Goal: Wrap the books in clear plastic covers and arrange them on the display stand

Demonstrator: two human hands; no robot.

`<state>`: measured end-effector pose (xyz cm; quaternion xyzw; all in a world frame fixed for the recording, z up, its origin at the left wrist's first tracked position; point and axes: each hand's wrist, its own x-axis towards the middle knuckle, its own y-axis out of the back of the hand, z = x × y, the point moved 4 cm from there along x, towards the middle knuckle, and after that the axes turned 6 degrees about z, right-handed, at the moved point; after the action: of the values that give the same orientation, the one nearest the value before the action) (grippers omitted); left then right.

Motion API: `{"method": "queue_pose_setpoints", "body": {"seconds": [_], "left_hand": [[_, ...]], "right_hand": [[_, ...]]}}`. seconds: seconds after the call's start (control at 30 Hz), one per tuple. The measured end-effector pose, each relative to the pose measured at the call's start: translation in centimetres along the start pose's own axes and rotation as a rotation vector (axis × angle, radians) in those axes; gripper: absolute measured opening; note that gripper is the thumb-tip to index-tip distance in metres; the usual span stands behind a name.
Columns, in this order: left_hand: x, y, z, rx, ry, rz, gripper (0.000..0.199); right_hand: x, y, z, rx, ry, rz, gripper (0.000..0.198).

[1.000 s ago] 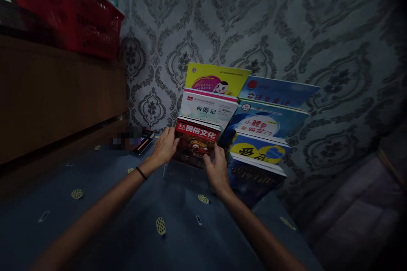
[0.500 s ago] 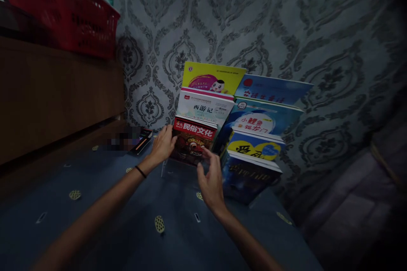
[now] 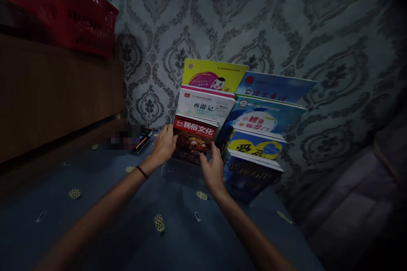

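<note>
A small book with a red and dark cover [image 3: 194,139] stands at the front of the left row of books. My left hand [image 3: 163,147] is on its left edge, fingers closed around it, with a dark band on the wrist. At the opposite edge, my right hand [image 3: 213,169] grips with its thumb in front of the cover and fingers along the side. Behind the red book rise a white book [image 3: 206,105] and a taller yellow book [image 3: 210,75]. The books appear to sit in a clear holder whose lower front faintly shows.
A second row holds a dark blue book [image 3: 251,178], a yellow and blue book [image 3: 254,144], a teal book [image 3: 267,116] and a blue book [image 3: 276,89]. A black item [image 3: 142,140] lies left. A red basket [image 3: 85,17] tops a wooden cabinet [image 3: 60,97]. Patterned wall stands behind.
My right hand has shifted a little right, from over the red book's cover to its right edge. My left hand stays at the left edge.
</note>
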<state>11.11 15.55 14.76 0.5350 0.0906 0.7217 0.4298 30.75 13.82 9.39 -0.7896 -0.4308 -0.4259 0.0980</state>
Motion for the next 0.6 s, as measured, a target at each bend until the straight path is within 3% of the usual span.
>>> {"method": "queue_pose_setpoints", "body": {"seconds": [0.37, 0.6], "left_hand": [[-0.28, -0.14, 0.38, 0.025, 0.034, 0.024, 0.018], [-0.57, 0.01, 0.77, 0.016, 0.062, 0.033, 0.018]], "right_hand": [[0.41, 0.19, -0.05, -0.029, 0.097, 0.046, 0.059], [0.99, 0.54, 0.30, -0.017, 0.098, -0.043, 0.060]]}}
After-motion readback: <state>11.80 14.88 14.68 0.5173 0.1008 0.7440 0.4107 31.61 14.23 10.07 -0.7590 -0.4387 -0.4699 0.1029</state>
